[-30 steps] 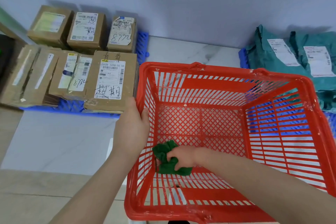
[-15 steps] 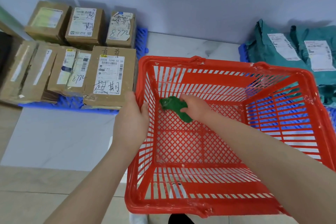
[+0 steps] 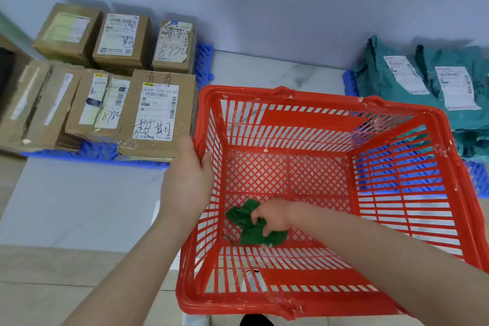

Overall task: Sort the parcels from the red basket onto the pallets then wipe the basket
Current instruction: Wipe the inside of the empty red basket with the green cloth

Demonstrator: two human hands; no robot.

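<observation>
Pale marble floor meets a grey wall; brown boxes fill the left pallet, teal mailer bags the right pallet. Between them sits the red basket, holding no parcels, only a green cloth at its near-left corner. The left hand grips the left rim; the right hand, inside, bunches the cloth in curled fingers. The rest of the mesh floor lies ahead and rightward of that grip, likely the next stroke

Pale floor under blue pallets
</observation>
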